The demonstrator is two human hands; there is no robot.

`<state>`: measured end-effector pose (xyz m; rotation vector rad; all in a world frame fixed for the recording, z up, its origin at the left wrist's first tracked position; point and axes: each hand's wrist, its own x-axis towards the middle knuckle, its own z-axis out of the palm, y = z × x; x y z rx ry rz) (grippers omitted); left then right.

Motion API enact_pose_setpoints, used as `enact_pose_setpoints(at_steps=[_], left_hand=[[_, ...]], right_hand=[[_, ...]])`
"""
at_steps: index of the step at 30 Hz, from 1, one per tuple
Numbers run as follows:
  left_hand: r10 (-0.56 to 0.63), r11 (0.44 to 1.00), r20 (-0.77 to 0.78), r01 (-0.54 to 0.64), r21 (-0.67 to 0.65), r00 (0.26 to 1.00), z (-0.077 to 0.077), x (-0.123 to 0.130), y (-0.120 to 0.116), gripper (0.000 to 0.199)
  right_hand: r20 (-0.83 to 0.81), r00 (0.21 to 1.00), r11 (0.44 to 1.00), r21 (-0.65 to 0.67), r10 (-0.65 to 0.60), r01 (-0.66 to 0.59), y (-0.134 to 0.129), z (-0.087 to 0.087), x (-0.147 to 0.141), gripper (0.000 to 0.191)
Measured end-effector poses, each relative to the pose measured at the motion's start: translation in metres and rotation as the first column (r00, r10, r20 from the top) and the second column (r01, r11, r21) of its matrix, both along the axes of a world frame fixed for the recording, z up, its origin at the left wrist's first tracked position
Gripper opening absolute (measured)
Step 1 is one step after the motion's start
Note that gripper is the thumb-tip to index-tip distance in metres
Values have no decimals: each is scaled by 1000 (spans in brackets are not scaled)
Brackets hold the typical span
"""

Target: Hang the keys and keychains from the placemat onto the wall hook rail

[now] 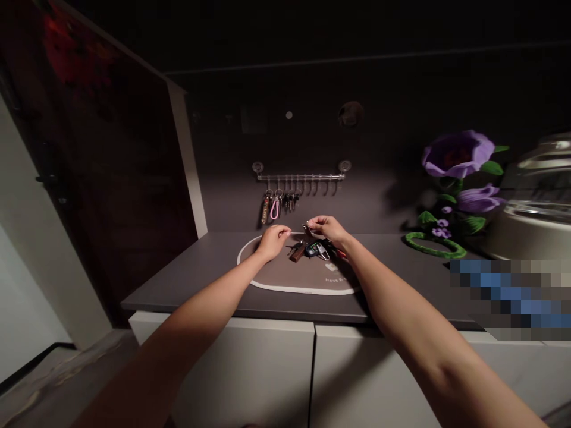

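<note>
The right hand (pixel 325 229) pinches a metal ring (pixel 307 226) just above the bunched keys (pixel 310 251).

**Your dark grey countertop (pixel 187 285) on white cabinets (pixel 241 368)**
An oval mat (pixel 285 289) with a white rim lies right in front of you, and a bunch of keys (pixel 310 251) with fobs sits on it. Off to your right, crocheted purple flowers (pixel 457 156) stand on the counter, with a green crocheted ring (pixel 435 248) lying at their foot. Past them, you have a rounded metal pot (pixel 530 226) at the far right, while a pixelated patch hides the nearby corner.
</note>
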<state>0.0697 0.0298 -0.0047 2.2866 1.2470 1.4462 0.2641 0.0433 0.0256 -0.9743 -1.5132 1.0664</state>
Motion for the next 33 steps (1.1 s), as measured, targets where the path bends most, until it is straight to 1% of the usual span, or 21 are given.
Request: enact_pose_setpoints(at_steps=[5,9,14,18,22,27,30,33], left_hand=[[-20,1000,80,21,-6,997,7,5,1,18],[-34,998,124,41,-53,992,19,11,1,17],[-62,990,200,86,-115,978,37,25,1,16],[-53,984,285,98,-147,957,44,40,0,15],[-52,978,359,120,-171,932,44,51,1,14],[-65,967,440,165,-192,896,36,53,5,12],[-94,954,456,210,-211,885,31,53,6,13],[-99,947,458,225,-228,883,30,52,6,16]], right_hand=[[-37,998,998,46,50,-49,-5,3,1,29],[-66,993,994,55,100,-96,-7,6,1,31],[-136,985,994,39,103,-98,-10,9,-1,30],[-177,977,993,36,119,-114,-12,12,-1,32],[-215,967,991,39,134,-129,-12,13,0,36],[-187,972,989,16,145,-145,-8,11,2,37],[-162,975,989,7,150,-150,-8,11,2,38],[-156,979,991,17,135,-134,-9,12,2,37]])
